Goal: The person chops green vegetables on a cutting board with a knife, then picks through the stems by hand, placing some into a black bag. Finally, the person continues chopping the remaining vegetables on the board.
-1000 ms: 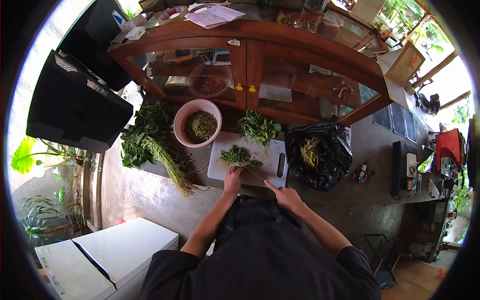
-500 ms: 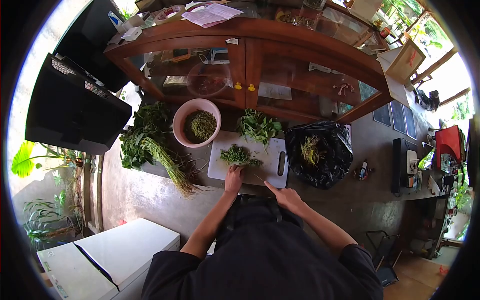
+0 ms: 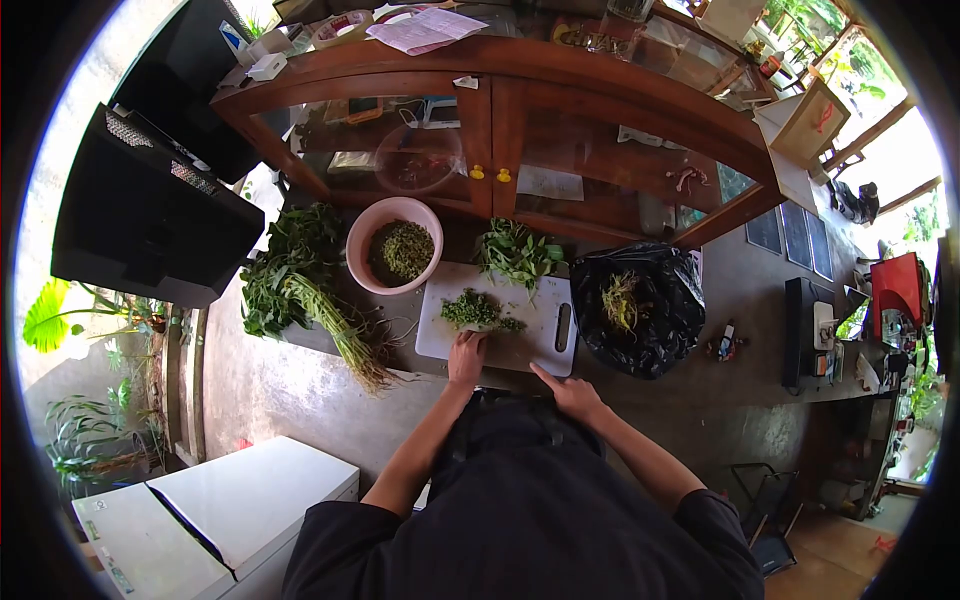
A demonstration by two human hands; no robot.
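A white cutting board (image 3: pixel 440 342) holds a pile of chopped greens (image 3: pixel 468 308) and, at its back edge, a bunch of leafy greens (image 3: pixel 518 252). My left hand (image 3: pixel 468 352) is at the board's front, its fingers together against the near edge of the chopped pile; whatever lies under them is hidden. At the board's front right corner is my right hand (image 3: pixel 575 394), closed, with its index finger stretched forward along a knife that barely shows. Left of the board stands a pink bowl (image 3: pixel 357 262) with chopped greens inside.
Long-stemmed greens (image 3: pixel 325 310) lie at the left. A black plastic bag (image 3: pixel 650 345) with yellowish scraps sits right of the board. Behind stands a wooden glass cabinet (image 3: pixel 510 130); a white appliance (image 3: pixel 255 495) is at the lower left.
The knife blade, visible before beside my right index finger, can hardly be made out now. Both hands stay in nearly the same place.
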